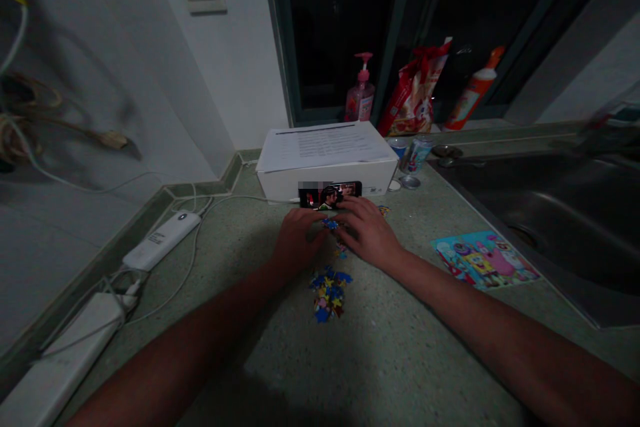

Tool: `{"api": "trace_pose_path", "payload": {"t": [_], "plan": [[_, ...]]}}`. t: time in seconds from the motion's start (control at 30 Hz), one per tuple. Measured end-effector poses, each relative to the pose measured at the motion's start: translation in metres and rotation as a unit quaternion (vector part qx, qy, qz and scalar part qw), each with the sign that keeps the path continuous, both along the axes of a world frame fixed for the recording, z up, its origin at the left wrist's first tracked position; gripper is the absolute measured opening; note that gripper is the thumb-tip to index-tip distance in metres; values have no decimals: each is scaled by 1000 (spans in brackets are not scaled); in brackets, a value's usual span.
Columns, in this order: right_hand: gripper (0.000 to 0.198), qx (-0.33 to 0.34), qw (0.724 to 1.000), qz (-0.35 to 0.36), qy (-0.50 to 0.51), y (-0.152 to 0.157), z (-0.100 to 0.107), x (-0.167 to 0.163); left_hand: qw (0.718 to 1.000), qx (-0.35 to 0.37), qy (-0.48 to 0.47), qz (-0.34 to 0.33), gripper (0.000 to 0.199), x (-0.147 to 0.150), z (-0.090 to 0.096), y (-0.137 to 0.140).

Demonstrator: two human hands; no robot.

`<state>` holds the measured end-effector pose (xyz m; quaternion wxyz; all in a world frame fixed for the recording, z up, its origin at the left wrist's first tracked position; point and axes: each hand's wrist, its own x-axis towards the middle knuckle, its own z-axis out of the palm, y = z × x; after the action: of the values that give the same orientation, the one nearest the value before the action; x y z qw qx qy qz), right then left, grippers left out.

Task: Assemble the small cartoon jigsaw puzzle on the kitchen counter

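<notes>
The reference point for all positions is the white box [327,180], which rests on the speckled counter [390,360] with a printed sheet [320,147] on its top face.

Hands: my left hand [301,237] and my right hand [369,230] are located directly in front of the white box, on my side of it, facing each other across a narrow gap. The fingers of both are bent inward. A small cluster of blue puzzle pieces [329,223] lies between the fingertips; I cannot tell whether either hand pinches a piece or merely touches it.

Workpieces: the main pile of loose pieces [327,293], mostly blue and yellow, is located in front of the white box, nearer to me than my hands. A few pink and yellow pieces [341,251] lie between that pile and the box.

Phone: the phone [353,190] stands lengthwise against the front face of the white box, screen lit, with a white cable [250,197] at its left end. My right fingertips overlap its lower edge in view; contact cannot be confirmed.

Adjacent items: a cartoon picture card [485,259] lies to the right of and nearer to me than the white box. A drinks can [417,153] is just right of the box.
</notes>
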<state>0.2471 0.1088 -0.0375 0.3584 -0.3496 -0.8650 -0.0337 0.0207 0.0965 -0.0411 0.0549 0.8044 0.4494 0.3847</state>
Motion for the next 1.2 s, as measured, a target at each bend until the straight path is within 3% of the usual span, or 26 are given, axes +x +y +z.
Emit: {"api": "trace_pose_path", "payload": {"t": [0.53,0.73,0.93,1.2], "plan": [[21,-3,998,-59,-6,2,5,18,999,-41,12,25,23,1,4,-1],[21,-32,983,-180,-7,17,11,43,995,-73,61,11,27,1,2,2],[21,-68,939,-314,-121,17,21,59,993,-69,97,11,31,3,2,1],[18,-42,926,-340,-158,13,13,57,986,-73,149,29,34,8,3,0]]}}
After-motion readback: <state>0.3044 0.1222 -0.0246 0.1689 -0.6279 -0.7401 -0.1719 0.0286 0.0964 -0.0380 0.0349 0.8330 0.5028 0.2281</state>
